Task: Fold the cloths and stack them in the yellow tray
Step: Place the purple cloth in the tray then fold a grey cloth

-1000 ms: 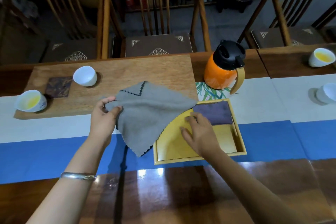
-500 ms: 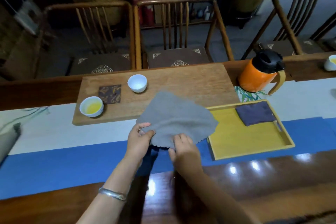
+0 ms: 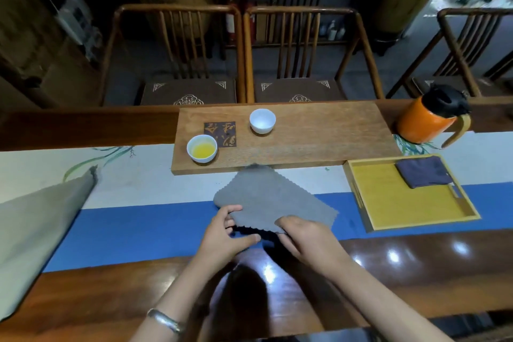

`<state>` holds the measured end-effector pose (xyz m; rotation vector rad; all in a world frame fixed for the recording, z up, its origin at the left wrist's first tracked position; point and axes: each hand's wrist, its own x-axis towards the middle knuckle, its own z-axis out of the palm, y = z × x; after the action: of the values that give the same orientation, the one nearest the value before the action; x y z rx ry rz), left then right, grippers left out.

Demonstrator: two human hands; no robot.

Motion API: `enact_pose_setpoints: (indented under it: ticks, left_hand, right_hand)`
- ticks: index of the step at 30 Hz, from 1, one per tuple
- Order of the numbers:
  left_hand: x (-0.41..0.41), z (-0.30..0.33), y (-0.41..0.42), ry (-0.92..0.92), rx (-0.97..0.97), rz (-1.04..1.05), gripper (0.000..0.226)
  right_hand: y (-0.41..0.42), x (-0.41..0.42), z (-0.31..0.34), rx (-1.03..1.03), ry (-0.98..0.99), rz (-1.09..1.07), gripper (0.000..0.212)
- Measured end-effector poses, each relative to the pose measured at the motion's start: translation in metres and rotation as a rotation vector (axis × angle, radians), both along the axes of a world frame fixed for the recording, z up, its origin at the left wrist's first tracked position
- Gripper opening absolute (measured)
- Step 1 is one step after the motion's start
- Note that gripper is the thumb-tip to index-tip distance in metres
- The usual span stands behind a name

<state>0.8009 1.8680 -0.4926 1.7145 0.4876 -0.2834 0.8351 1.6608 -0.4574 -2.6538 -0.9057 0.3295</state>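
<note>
On the blue strip of the table runner point(image 3: 138, 228), right in front of the person, lies a gray cloth point(image 3: 273, 198) with zigzag edges. Both hands hold its near edge. The left hand point(image 3: 226, 236) pinches the left end of that edge, with the thumb on top of the cloth. The right hand point(image 3: 305, 236) has its fingers curled over the right end of the same edge. The far corner of the cloth reaches the wooden board point(image 3: 319, 136).

To the right sits the yellow tray point(image 3: 388, 203), near the cloth but not touching it. A folded dark purple cloth point(image 3: 423, 172) lies in the tray's far right corner. Behind the tray stands an orange jug point(image 3: 427, 122) with a black lid.

On the board are a white cup point(image 3: 262, 121), a cup of yellow tea point(image 3: 201, 148) and a dark square coaster point(image 3: 220, 133) between them. A bigger tan cloth point(image 3: 36, 233) lies at the far left of the table
</note>
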Motion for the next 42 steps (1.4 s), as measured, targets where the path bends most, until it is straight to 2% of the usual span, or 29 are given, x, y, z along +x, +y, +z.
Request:
enact_pose_setpoints:
  ticks: [4,9,14,20,22,28,35,42]
  left_hand:
    - [-0.011,-0.004,0.001,-0.084,0.318,0.087,0.043]
    - [-0.014,0.000,0.012,-0.223,0.487,0.070,0.035]
    - [-0.012,0.014,0.037,-0.369,0.444,0.060,0.017]
    - [-0.022,0.027,0.060,-0.291,0.368,-0.020,0.012]
    - [-0.030,0.030,0.062,-0.302,0.312,-0.010,0.012]
    - [-0.028,0.045,0.067,-0.350,0.181,0.114,0.014]
    - [0.016,0.079,0.067,-0.418,0.182,0.244,0.007]
    - [0.051,0.132,0.071,-0.540,0.251,0.243,0.015]
  right_hand:
    - [0.003,-0.004,0.011,-0.007,-0.009,0.085,0.028]
    - [-0.005,-0.002,0.032,0.032,-0.028,0.109,0.030]
    - [-0.037,0.012,0.049,0.146,0.049,0.065,0.020]
    - [-0.081,0.014,0.049,0.166,0.118,0.006,0.015]
    - [-0.089,0.007,0.046,0.241,0.146,-0.041,0.005]
    - [-0.087,0.009,0.044,0.511,0.244,-0.252,0.007]
    - [-0.063,0.051,0.067,0.806,0.150,-0.394,0.011]
    - [-0.056,0.085,0.117,0.844,-0.026,-0.345,0.010]
